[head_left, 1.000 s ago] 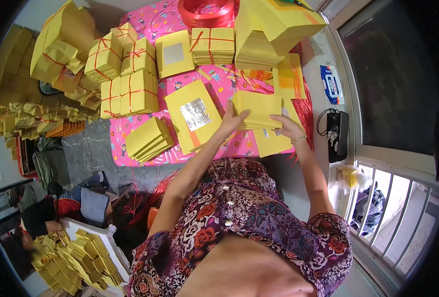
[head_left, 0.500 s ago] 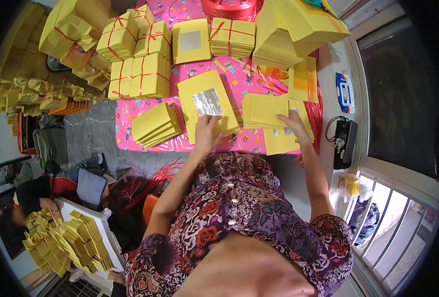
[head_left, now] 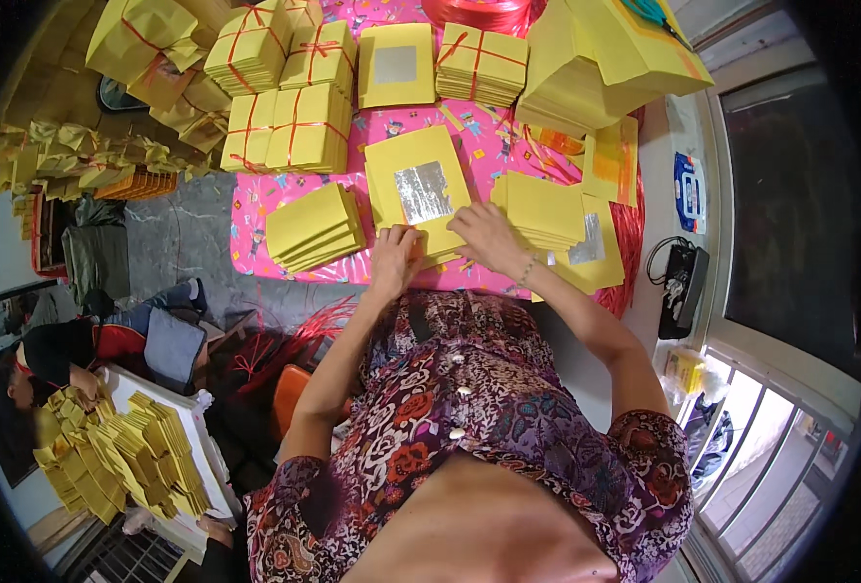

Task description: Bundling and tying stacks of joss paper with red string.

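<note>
Yellow paper sheets with a silver foil square (head_left: 423, 191) lie in a slightly turned stack on the pink table cover, straight in front of me. My left hand (head_left: 396, 262) has its fingers curled over the near left edge of this paper. At its near right corner, my right hand (head_left: 489, 238) pinches the edge with bent fingers. The thumbs and undersides are mostly hidden. Just right of my right hand sits a pile of folded yellow paper (head_left: 545, 209), partly over a foil-faced sheet (head_left: 588, 241). Another folded pile (head_left: 314, 229) is at the left.
Bundles tied with red ribbon (head_left: 307, 129) and a tall yellow paper stack (head_left: 596, 73) stand at the back. Red plastic strands (head_left: 625, 248) hang over the table's right edge. At lower left, another person handles yellow paper on a white table (head_left: 183, 437).
My right hand has moved left from the folded pile to the near right corner of the foil-faced stack. My left hand has shifted slightly down to its near edge.
</note>
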Tool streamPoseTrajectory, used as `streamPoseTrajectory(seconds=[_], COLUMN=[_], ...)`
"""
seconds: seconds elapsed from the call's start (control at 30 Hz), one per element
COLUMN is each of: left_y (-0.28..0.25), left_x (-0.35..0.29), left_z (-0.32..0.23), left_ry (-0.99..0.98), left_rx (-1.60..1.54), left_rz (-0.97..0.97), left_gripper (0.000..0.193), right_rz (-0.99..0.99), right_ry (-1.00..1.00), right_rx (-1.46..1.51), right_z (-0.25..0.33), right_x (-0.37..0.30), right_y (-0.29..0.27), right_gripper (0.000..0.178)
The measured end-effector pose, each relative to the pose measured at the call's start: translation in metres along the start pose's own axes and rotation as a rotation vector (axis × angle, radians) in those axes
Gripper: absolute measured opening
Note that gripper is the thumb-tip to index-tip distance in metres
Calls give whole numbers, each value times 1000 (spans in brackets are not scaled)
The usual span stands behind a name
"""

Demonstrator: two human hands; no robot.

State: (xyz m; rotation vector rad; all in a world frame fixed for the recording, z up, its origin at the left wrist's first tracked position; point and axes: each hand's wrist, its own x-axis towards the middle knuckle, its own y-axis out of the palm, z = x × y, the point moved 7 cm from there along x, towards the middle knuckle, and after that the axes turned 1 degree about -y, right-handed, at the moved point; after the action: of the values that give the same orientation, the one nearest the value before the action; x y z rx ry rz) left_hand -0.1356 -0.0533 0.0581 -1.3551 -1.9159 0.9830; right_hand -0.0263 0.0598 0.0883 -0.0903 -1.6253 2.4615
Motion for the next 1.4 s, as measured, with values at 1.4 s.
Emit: streamPoseTrajectory(seconds=[1.4], left_y=[-61], left_x=[14], left_z=[-7], left_ry=[-27], left_rx=[-302], left_rz=[-359], left_gripper=[35], right_rz=[258], right_ry=[121], right_rx=[210], right_z=[-44], right_x=[56], right_y=[-3], right_gripper=[25])
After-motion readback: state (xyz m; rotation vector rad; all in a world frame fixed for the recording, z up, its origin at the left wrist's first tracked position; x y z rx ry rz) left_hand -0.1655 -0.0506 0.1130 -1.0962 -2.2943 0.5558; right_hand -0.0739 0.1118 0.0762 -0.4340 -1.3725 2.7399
